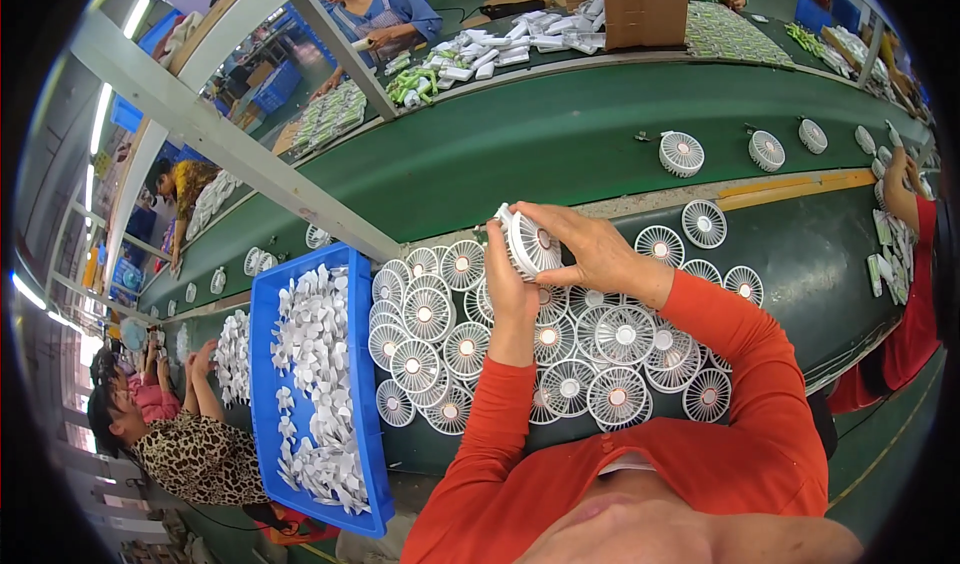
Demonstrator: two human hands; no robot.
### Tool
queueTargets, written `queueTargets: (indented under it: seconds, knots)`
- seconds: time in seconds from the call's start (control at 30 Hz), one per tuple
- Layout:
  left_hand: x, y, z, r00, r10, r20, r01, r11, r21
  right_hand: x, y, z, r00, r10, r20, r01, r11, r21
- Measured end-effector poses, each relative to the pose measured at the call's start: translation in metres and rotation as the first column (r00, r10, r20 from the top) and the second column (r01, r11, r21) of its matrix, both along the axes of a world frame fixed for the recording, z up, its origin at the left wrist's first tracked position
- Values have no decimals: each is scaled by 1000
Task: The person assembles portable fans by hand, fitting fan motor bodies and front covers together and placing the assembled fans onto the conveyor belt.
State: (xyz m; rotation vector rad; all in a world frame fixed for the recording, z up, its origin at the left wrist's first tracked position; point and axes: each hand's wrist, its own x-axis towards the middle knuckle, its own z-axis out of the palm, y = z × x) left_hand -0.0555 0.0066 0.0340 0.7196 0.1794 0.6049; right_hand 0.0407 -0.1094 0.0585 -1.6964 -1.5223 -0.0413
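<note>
Both my hands hold one white round fan head (532, 245) up above the bench, its slatted cage tilted to the right. My left hand (508, 279) is wrapped along its left side. From the right, my right hand (592, 249) grips the rim with thumb below and fingers above. Beneath and around my forearms lie many round white fan grilles (426, 313), loosely overlapping, with copper-coloured or pale centres. A blue tray (372, 434) of small white fan blades (325, 364) stands to the left of them.
Beyond the bench runs a green conveyor belt (560, 154) carrying spaced fan heads (682, 153). A white metal post (230, 139) slants down near the tray. A cardboard box (646, 9) and white handle parts (510, 46) are across the belt. Co-workers sit at left, far side and right.
</note>
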Motion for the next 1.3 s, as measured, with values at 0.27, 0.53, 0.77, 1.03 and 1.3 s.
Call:
queueTargets:
  seconds: [0.27,0.53,0.77,1.03,1.3]
  knots:
    - [-4,-13,10,890,443,109,-395,628,671,-3,8,-7,846,174,-504,-148,985,90]
    - [-5,-6,9,860,473,192,-440,496,748,-7,7,1,754,192,-628,-215,976,40]
    - [-2,-23,2,834,539,121,-486,613,623,-37,24,-20,770,227,-596,-85,963,257]
    - [-3,-10,2,680,610,407,-431,-116,895,-31,28,-11,7,218,-976,-219,953,211]
    - [-5,-21,5,932,334,145,-361,802,476,-22,18,-37,888,240,-392,-167,963,212]
